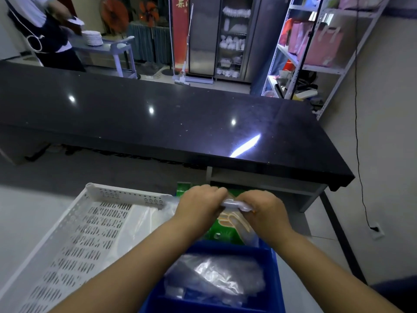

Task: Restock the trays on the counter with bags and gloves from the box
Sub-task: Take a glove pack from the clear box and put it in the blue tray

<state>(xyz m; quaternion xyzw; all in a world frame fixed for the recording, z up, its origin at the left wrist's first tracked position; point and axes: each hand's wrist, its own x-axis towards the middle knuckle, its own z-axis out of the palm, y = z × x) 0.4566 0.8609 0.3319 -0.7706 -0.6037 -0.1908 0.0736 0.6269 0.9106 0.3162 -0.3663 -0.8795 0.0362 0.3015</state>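
Observation:
A green printed glove packet (pixel 222 232) stands upright at the far end of the blue tray (pixel 274 258). My left hand (pixel 199 203) and my right hand (pixel 265 212) both pinch its clear top edge from either side, close together. Crumpled clear plastic bags (pixel 214 276) lie in the blue tray's near compartment. To the left sits a white perforated tray (pixel 74 240) with a clear bag lying against its far right corner. The box cannot be made out.
A long black counter (pixel 158 118) runs across the middle. Behind it, a person stands at a cart with stacked plates (pixel 92 38). A metal shelf rack (pixel 316 48) holds pink bags at the right. A black cable hangs down the right wall.

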